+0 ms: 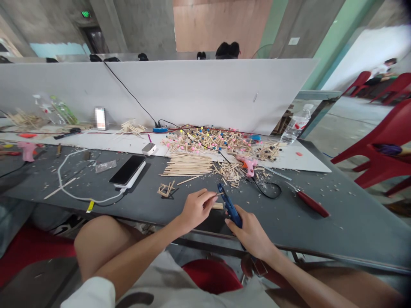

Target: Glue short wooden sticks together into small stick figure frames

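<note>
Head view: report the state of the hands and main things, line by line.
Left hand, pinching thin stick
Right hand, gripping blue tool
Long sticks, loosely stacked
Flat phone, screen dark
White cable, plugged in
Propped phone, screen lit
Right-hand bottle, standing, capped
Red-handled tool, lying down

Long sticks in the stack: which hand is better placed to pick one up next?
Likely the left: the left hand is nearer the long sticks and pinches only a thin stick, while the right hand is wrapped around the blue tool.
</note>
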Tool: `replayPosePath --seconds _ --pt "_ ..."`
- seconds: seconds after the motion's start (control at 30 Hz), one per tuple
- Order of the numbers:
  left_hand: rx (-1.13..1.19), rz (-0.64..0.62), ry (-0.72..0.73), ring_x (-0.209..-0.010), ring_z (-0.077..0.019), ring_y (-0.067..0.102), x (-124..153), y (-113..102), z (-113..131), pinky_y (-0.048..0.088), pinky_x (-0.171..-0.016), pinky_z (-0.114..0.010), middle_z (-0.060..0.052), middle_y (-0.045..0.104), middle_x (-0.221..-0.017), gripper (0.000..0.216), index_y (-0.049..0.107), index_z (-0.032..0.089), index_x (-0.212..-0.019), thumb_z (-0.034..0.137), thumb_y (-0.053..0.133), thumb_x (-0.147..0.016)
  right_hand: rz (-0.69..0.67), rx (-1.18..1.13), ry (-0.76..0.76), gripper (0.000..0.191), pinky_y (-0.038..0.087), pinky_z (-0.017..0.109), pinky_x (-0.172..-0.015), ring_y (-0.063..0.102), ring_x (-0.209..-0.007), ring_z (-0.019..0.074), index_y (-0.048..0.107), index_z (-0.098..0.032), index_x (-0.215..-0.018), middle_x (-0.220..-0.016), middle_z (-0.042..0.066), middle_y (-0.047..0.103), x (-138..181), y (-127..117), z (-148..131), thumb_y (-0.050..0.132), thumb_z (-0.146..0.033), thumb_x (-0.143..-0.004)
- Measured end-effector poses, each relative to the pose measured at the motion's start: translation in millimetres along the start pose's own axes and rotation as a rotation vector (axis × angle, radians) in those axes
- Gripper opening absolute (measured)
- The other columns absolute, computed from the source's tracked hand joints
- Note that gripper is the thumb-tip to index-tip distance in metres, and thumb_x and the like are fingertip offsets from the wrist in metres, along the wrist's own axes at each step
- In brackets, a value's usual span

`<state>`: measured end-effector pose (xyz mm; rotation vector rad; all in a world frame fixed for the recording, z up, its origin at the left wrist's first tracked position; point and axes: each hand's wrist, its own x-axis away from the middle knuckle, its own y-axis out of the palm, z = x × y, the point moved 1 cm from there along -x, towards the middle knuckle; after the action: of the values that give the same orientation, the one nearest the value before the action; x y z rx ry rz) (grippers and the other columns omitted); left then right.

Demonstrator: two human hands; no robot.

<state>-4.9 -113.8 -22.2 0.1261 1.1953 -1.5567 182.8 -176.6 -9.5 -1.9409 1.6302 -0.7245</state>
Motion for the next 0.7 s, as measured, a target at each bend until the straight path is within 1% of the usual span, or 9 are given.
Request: replayPosePath --seconds 0.17,0.3,0.43,0.53,0.6,0.7 --pt "0.077 0.003 0.005 -0.053 -0.0102 0.052 0.1 1.3 -3.3 0.038 -0.055 -0.022 -0.002 0.063 -0.064 0.023 0.069 0.016 -0.095 0.024 0.048 -0.098 0.012 0.026 0.011 0.014 0.037 0.026 -0.065 0.061 -0.07 0.0197 0.059 -0.02 -0.089 -0.077 0.002 0.068 -3.5 0.8 1.1 0.051 -0.03 -0.085" --pt "0.096 0.017 -0.022 -0.053 -0.0106 0.053 1.4 3.2 -6.0 0.038 -0.055 -0.022 -0.003 0.066 -0.066 0.023 0.071 0.016 -0.094 0.025 0.05 -0.097 0.028 0.054 0.019 0.013 0.038 0.027 -0.066 0.062 -0.07 0.0199 0.059 -0.021 -0.09 -0.077 0.002 0.069 -5.9 2.8 0.3 0.051 -0.029 -0.085" --pt "0.104 0.031 -0.05 -0.051 -0.0098 0.052 2.1 4.4 -5.7 0.037 -0.053 -0.021 -0.004 0.067 -0.065 0.023 0.072 0.015 -0.092 0.025 0.052 -0.096 0.045 0.075 0.02 0.012 0.039 0.027 -0.067 0.063 -0.071 0.0203 0.059 -0.021 -0.089 -0.078 0.003 0.07 -6.2 5.6 0.9 0.051 -0.027 -0.084" --pt "0.105 0.046 -0.06 -0.048 -0.009 0.049 1.8 4.3 -4.7 0.036 -0.051 -0.021 -0.002 0.065 -0.061 0.023 0.072 0.014 -0.09 0.026 0.053 -0.095 0.064 0.09 0.02 0.011 0.04 0.028 -0.068 0.064 -0.071 0.0209 0.059 -0.021 -0.089 -0.077 0.003 0.07 -5.8 7.7 2.3 0.052 -0.027 -0.084" --pt "0.1 0.049 -0.057 -0.048 -0.0092 0.05 1.7 4.0 -4.8 0.037 -0.051 -0.021 -0.002 0.066 -0.061 0.023 0.072 0.014 -0.089 0.026 0.053 -0.095 0.074 0.092 0.022 0.01 0.04 0.028 -0.068 0.064 -0.071 0.0212 0.058 -0.021 -0.088 -0.077 0.003 0.07 -6.0 8.4 2.8 0.052 -0.027 -0.083" --pt "0.098 0.044 -0.055 -0.051 -0.0104 0.055 1.7 3.7 -5.8 0.04 -0.054 -0.021 -0.004 0.07 -0.067 0.024 0.073 0.016 -0.091 0.027 0.053 -0.095 0.073 0.091 0.018 0.009 0.041 0.028 -0.068 0.065 -0.072 0.0217 0.058 -0.021 -0.088 -0.078 0.003 0.071 -6.8 8.0 2.3 0.053 -0.027 -0.083"
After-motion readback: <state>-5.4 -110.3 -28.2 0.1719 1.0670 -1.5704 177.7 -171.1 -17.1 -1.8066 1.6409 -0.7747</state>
